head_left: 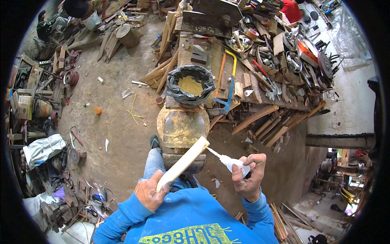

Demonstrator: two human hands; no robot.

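Note:
My left hand (pixel 152 190) is closed around the lower end of a pale wooden stick (pixel 183 163), which slants up and away to the right. In my right hand (pixel 251 175) is a small white glue bottle (pixel 235 166) with a long thin nozzle. The nozzle tip points at the stick's upper end and is at or very near it; whether they touch I cannot tell. Beyond the stick stands a sawdust-dusted rounded seat or block (pixel 185 126). Past that sits a black plastic bag (pixel 190 103) with yellowish sawdust inside.
A cluttered workbench (pixel 191 53) with a hacksaw (pixel 232 77), wood offcuts and tools spreads ahead and to the right. Curved wooden strips (pixel 280 126) lean below it. Machine parts and a white sack (pixel 44 150) lie at left. Other people (pixel 290 10) are at the far edge.

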